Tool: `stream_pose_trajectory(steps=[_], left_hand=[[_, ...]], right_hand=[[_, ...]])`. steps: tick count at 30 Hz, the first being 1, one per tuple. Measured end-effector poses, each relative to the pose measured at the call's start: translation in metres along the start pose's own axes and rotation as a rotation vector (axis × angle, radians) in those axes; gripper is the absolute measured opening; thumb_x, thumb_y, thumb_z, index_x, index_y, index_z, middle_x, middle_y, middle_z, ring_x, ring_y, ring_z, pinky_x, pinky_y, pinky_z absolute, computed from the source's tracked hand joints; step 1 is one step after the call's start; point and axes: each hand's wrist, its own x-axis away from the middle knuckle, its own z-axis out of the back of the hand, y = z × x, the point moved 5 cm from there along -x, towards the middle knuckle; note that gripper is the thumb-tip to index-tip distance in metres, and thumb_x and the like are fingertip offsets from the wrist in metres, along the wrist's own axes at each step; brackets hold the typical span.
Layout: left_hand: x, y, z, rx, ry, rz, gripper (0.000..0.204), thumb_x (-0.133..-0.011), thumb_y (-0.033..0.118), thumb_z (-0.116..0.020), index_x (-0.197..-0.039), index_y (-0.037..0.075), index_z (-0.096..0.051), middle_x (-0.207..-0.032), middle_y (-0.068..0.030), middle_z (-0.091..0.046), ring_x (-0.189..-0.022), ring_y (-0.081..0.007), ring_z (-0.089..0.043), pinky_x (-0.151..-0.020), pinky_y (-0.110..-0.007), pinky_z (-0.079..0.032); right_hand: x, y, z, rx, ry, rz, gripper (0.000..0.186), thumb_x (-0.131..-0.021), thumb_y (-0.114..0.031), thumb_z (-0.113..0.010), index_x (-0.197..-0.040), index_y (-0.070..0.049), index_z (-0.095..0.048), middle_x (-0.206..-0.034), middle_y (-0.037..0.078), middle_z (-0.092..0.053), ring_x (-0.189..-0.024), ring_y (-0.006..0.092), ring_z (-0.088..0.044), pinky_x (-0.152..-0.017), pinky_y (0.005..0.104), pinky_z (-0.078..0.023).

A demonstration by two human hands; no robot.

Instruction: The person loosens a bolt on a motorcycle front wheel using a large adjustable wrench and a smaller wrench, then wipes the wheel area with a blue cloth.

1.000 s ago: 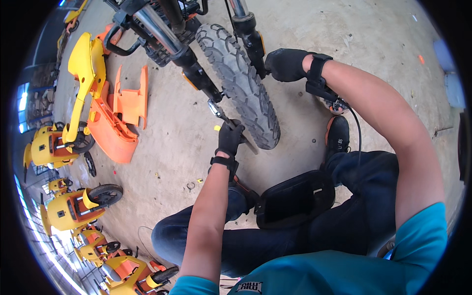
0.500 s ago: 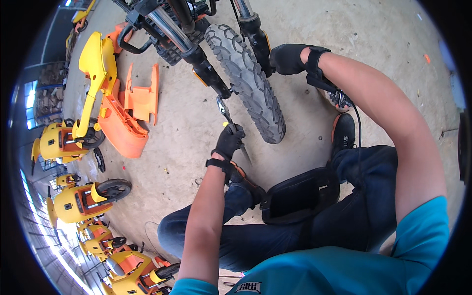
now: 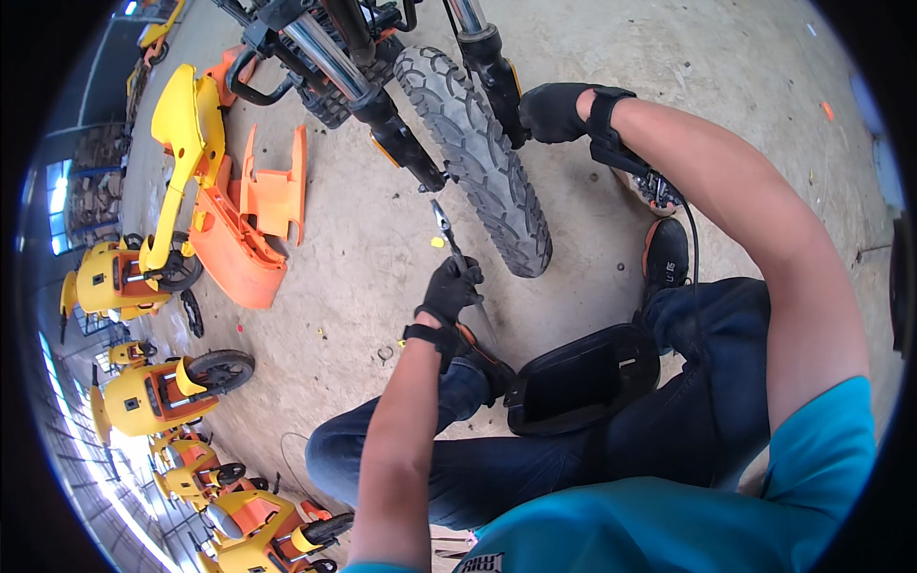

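Observation:
My left hand (image 3: 449, 290), in a black glove, is closed around the handle of a long metal wrench (image 3: 442, 222). The wrench's shiny head points at the lower end of the left fork leg (image 3: 409, 153), with a small gap between them. My right hand (image 3: 554, 113), also gloved in black, is at the bottom of the right fork leg (image 3: 497, 81), beside the axle end. It looks closed; its fingertips and whatever they grip are hidden. Between the fork legs stands a knobbly front tyre (image 3: 482, 158).
Yellow and orange body panels (image 3: 239, 234) lie on the concrete floor at left. Several yellow scooters (image 3: 158, 396) stand in a row beyond. A black open tray (image 3: 516, 406) lies between my legs. A small yellow piece (image 3: 437, 243) is on the floor near the wrench.
My left hand has drawn the wrench slightly back and down, so its head is now apart from the left fork end. My right hand stays at the right fork leg.

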Motion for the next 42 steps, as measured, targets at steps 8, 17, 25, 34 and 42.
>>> stream_pose_trajectory(steps=[8, 17, 25, 34, 42], left_hand=[[0.084, 0.093, 0.015, -0.151, -0.034, 0.079, 0.029, -0.090, 0.026, -0.057, -0.109, 0.003, -0.056, -0.082, -0.0046, -0.063, -0.052, -0.0049, -0.049, -0.044, -0.017, -0.038], [0.103, 0.153, 0.009, -0.371, -0.068, -0.146, 0.040, -0.092, 0.036, -0.048, -0.105, 0.001, -0.061, -0.072, 0.0005, -0.057, -0.058, -0.0072, -0.048, -0.053, -0.021, -0.038], [0.104, 0.166, 0.002, -0.437, -0.026, -0.246, 0.044, -0.093, 0.039, -0.045, -0.114, 0.002, -0.057, -0.069, 0.0043, -0.053, -0.049, -0.0035, -0.044, -0.044, -0.018, -0.037], [0.099, 0.179, 0.011, -0.273, -0.019, -0.005, 0.037, -0.092, 0.032, -0.048, -0.115, 0.004, -0.056, -0.073, 0.0022, -0.055, -0.053, -0.0053, -0.047, -0.045, -0.019, -0.038], [0.101, 0.191, 0.006, -0.205, -0.064, 0.035, 0.042, -0.093, 0.036, -0.046, -0.120, 0.005, -0.049, -0.070, 0.0051, -0.051, -0.046, -0.0018, -0.039, -0.038, -0.016, -0.030]], right_hand=[[0.003, 0.007, 0.007, -0.362, 0.100, -0.241, 0.018, -0.072, -0.010, -0.051, -0.078, -0.001, -0.066, -0.079, 0.018, -0.063, -0.077, 0.0336, -0.061, -0.070, 0.0395, -0.049], [0.011, 0.008, 0.012, -0.488, 0.087, -0.336, 0.019, -0.072, -0.010, -0.051, -0.080, -0.001, -0.066, -0.082, 0.018, -0.064, -0.078, 0.0339, -0.061, -0.070, 0.0391, -0.049], [0.010, 0.009, 0.009, -0.388, 0.100, -0.256, 0.021, -0.072, -0.011, -0.052, -0.084, -0.001, -0.066, -0.083, 0.018, -0.064, -0.080, 0.0340, -0.061, -0.072, 0.0399, -0.049], [0.016, 0.008, 0.016, -0.535, 0.097, -0.348, 0.021, -0.072, -0.011, -0.054, -0.086, -0.001, -0.066, -0.084, 0.018, -0.064, -0.081, 0.0344, -0.061, -0.072, 0.0399, -0.049], [0.019, 0.007, 0.020, -0.526, 0.096, -0.337, 0.021, -0.072, -0.011, -0.055, -0.086, -0.002, -0.066, -0.084, 0.019, -0.064, -0.080, 0.0348, -0.061, -0.071, 0.0398, -0.049]])
